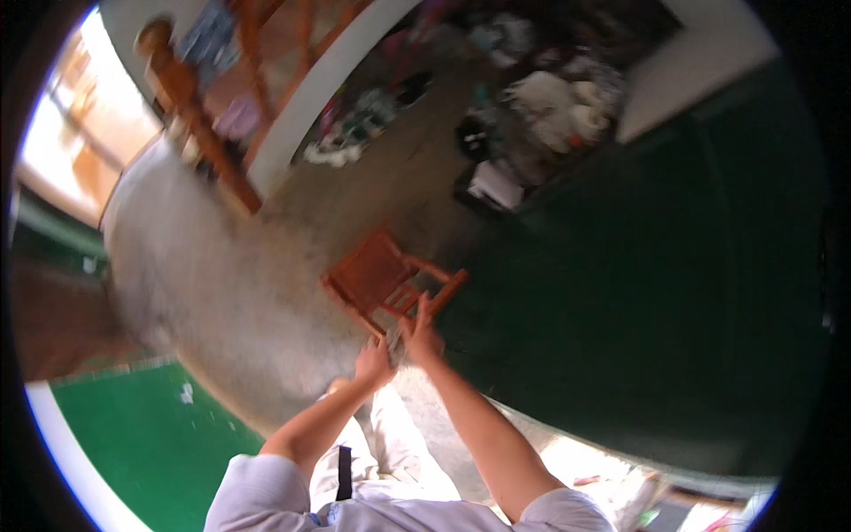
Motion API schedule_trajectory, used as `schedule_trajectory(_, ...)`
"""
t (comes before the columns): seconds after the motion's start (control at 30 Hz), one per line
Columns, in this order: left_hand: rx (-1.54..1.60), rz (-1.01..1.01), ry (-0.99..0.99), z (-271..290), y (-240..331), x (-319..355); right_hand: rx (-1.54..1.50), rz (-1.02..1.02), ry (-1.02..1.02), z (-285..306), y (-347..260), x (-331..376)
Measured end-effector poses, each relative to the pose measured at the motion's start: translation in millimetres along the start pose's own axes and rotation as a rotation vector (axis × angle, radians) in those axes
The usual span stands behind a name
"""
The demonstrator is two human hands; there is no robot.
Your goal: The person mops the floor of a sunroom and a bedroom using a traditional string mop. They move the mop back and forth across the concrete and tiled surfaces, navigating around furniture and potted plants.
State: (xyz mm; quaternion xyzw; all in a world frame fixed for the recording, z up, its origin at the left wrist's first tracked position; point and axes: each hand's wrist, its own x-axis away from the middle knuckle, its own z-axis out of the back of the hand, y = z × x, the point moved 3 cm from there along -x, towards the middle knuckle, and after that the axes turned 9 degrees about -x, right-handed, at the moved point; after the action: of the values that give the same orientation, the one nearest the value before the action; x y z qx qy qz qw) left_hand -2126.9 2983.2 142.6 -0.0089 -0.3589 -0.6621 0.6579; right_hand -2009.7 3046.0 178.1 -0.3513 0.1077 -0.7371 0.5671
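In front of my legs is a small reddish-brown wooden chair, tilted, with a flat panel and several thin rails. My left hand is closed around the end of its near left bar. Beside it, my right hand grips the near right part, its index finger lying up along the wood. Something greyish shows between my two hands, too blurred to name. The far end of the chair points away from me, over the floor.
A grey concrete floor surrounds the chair. A dark green wall runs along the right, and a lighter green panel is at lower left. Wooden stair railings stand far left. Piled household items lie at the back.
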Motion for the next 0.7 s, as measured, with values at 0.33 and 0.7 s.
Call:
schedule_trajectory(0.33,-0.03,-0.825,-0.332,-12.9,168.7,177.9,-0.724,-0.054,0.188,112.3,119.5,285.4)
schedule_trajectory(0.7,0.01,-1.683,-0.381,-216.6,448.1,443.5,-2.427,0.423,1.047,206.9,365.5,556.4)
